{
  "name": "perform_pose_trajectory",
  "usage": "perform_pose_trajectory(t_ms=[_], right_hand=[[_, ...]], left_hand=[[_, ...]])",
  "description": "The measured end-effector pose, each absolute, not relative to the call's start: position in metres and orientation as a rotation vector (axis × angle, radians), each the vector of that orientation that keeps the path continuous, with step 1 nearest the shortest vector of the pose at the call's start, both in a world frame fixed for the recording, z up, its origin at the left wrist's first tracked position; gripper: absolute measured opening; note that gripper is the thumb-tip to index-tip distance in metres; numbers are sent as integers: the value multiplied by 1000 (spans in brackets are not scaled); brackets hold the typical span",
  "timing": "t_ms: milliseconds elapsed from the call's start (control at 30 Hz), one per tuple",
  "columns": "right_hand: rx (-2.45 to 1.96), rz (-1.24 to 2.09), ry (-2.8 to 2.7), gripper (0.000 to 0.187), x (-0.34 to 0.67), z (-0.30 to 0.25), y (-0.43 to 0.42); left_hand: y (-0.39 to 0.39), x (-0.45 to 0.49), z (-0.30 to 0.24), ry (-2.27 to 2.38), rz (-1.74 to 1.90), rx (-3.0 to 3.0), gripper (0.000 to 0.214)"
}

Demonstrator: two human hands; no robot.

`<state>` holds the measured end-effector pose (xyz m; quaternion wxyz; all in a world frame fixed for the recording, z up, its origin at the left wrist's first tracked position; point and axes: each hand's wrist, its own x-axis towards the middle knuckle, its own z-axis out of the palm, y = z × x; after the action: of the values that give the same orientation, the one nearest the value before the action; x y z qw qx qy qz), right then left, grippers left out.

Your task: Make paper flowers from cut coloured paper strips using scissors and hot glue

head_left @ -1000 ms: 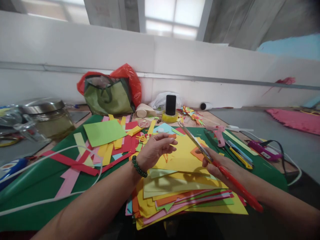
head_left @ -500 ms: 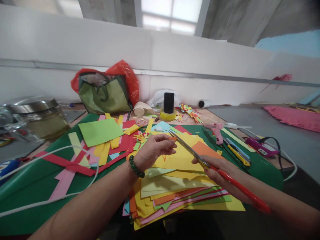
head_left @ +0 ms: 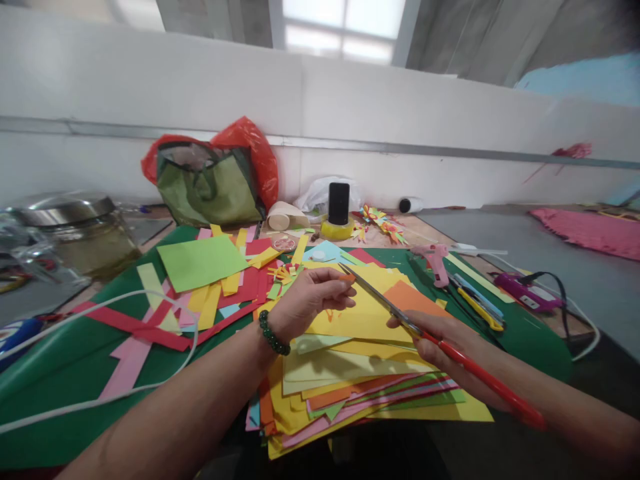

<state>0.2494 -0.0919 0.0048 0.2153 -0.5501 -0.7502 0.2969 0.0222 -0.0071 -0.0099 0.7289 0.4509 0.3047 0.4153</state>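
My left hand [head_left: 320,297], with a dark green bead bracelet [head_left: 273,333] at its wrist, pinches a small piece of orange paper [head_left: 350,278]. In my right hand [head_left: 435,340] is a pair of scissors [head_left: 470,367] with long red handles. The blades point up and left, and their tips lie close beside the orange piece; whether they touch it I cannot tell. Below both hands is a stack of coloured paper [head_left: 350,367], mostly yellow on top. A larger orange sheet [head_left: 403,298] rests on it, near the right hand's fingers.
Paper strips [head_left: 165,333] and a green sheet [head_left: 203,262] cover the left side. At the right lie a pink glue gun [head_left: 435,263], a yellow cutter knife [head_left: 477,308] and a purple box with a cord [head_left: 527,293]. A phone [head_left: 339,203] stands behind. A white cable [head_left: 115,393] crosses the left.
Very little differs. Both hands keep their hold, and the orange piece sits slightly differently at my left fingertips. The view has shifted a touch.
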Motion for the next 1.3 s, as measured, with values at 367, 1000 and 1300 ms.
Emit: perform_pose_trajectory(t_ms=[367,1000,1300], right_hand=[[-1490,872,-2161,78,254,2,-89],[-1487,842,-2132,78,257,-2,-90],[-1509,796,-2163,80,255,5,-92]], left_hand=[[-7,22,-8,664,924,976,22],[-9,22,-6,651,905,1005,29],[-8,20,-6,638,885,1029,30]])
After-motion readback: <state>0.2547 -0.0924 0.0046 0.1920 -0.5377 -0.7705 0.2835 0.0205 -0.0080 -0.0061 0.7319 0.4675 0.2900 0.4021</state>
